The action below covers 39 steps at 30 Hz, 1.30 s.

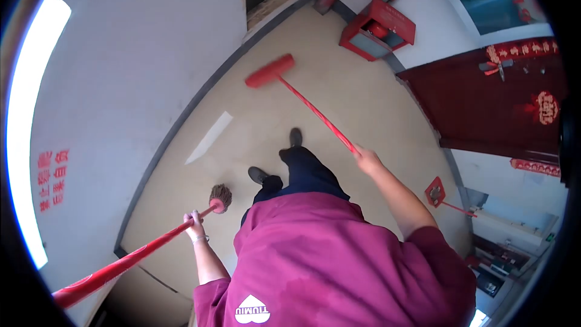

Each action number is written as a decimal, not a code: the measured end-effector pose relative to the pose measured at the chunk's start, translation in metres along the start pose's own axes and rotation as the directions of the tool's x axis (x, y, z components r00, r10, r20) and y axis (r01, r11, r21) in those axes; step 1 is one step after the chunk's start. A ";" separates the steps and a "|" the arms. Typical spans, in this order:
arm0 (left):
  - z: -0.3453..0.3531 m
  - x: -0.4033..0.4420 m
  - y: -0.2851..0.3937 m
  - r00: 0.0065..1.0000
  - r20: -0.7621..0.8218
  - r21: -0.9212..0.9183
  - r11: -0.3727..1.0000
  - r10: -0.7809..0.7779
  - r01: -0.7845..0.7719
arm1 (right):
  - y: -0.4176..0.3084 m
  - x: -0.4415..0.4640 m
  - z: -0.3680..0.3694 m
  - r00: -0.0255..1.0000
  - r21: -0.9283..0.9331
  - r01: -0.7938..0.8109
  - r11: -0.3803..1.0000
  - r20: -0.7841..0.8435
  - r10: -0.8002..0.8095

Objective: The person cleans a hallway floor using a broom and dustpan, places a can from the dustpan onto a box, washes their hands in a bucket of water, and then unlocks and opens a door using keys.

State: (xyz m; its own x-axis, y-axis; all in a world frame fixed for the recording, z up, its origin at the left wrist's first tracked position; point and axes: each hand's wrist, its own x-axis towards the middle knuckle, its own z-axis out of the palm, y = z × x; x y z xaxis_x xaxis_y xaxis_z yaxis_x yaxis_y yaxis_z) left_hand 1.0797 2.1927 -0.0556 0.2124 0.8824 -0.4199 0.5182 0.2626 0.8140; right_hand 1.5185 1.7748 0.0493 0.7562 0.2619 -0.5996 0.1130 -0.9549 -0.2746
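My right hand (366, 160) is wrapped round the end of a long red broom handle. The broom (321, 114) slants away from me, and its wide red head (269, 71) is on the pale floor, slightly blurred. Out to the left, my left hand (195, 225) grips the red pole of a mop (220, 198). The mop's grey-brown strands hang low near the floor, while its pole runs up past the left edge of view. My fingers are closed on both handles. My shoes (295, 137) stand between the two tools.
A red dustpan (434, 192) with a long handle lies on the right, with debris in it. A red cabinet (378, 29) stands against the far wall near red pipes. A dark red door (490, 97) is at right. The left wall (115, 79) has a grey baseboard.
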 end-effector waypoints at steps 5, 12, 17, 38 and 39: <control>0.040 0.002 0.074 0.996 0.073 0.006 0.998 0.056 -0.056 | -0.084 0.141 -0.042 0.991 -0.139 0.124 0.983 -0.042 -0.131; 0.125 -0.007 0.164 0.990 0.025 0.060 0.989 0.136 -0.137 | -0.029 0.240 -0.107 0.993 -0.088 0.030 0.996 0.120 -0.019; 0.188 -0.016 0.202 0.989 0.038 0.083 0.986 0.144 -0.146 | 0.161 0.137 -0.142 0.991 -0.199 0.000 0.980 0.131 0.027; 0.413 0.072 0.462 0.822 0.509 -0.139 0.967 0.254 -0.213 | 0.308 -0.074 -0.161 0.845 -0.110 -0.518 0.848 0.090 0.528; 0.418 0.086 0.458 0.811 0.523 -0.115 0.965 0.262 -0.237 | 0.284 -0.067 -0.172 0.811 -0.102 -0.564 0.819 0.118 0.573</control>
State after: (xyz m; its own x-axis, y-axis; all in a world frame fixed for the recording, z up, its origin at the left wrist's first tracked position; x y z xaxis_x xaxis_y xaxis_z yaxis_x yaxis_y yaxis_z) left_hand 1.6817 2.2253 0.1129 0.7413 0.5803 -0.3374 0.3539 0.0893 0.9310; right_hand 1.6103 1.4621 0.1409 0.6017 -0.3183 -0.7325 -0.2685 -0.9444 0.1898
